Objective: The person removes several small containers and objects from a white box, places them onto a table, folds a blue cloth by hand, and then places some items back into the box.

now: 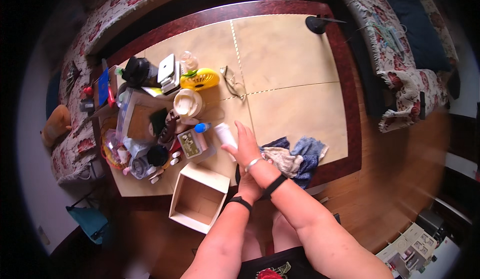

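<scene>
My right hand (247, 144), with a silver bangle and black band at the wrist, reaches over the table's front part. Its thumb crosses in front of a white capped bottle (225, 135), and its other fingers extend upward on the bottle's right. Whether it grips the bottle is unclear. Partly covered by the right wrist is my left hand (248, 184), also with a black band; its fingers are mostly hidden. Crumpled cloths (283, 159), beige and blue, lie just right of both hands. An open-topped cream box (204, 174) rests at the table's front edge, left of my left hand.
Left on the table (285, 54) are a yellow fan (200, 79), a white cup (187, 102), a blue-capped bottle (202, 127), a clear plastic bin (129, 110) and several small items. Eyeglasses (233, 84) lie mid-table. A black stand (317, 24) is far right. Sofas with floral covers (397, 80) flank the table.
</scene>
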`<state>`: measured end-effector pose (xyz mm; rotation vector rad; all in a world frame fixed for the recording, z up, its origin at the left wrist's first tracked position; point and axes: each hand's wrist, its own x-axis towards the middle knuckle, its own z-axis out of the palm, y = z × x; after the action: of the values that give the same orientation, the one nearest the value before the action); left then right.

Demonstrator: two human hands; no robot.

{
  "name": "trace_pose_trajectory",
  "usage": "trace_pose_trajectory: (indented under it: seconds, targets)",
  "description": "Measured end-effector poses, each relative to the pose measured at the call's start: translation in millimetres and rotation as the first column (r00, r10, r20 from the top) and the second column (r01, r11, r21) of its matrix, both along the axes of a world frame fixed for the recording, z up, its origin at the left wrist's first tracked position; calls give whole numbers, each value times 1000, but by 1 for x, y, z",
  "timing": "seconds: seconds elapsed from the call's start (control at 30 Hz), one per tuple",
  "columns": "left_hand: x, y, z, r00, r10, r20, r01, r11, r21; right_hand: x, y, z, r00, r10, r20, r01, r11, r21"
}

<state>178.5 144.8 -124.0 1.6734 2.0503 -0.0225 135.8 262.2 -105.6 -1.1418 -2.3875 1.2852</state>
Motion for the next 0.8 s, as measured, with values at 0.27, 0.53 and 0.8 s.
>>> trace_pose_trajectory:
  seconds: [0.27,0.53,0.8]
  targets:
    - [16,2,-1,956,282,77,-290,951,113,143,19,22,966,-31,258,-53,950,309]
    - [51,53,-8,832,548,83,-554,829,82,132,77,-16,940,24,341,-138,939,315]
    - [-24,225,-4,778,609,155,-628,757,181,17,262,-30,956,116,268,-212,907,364]
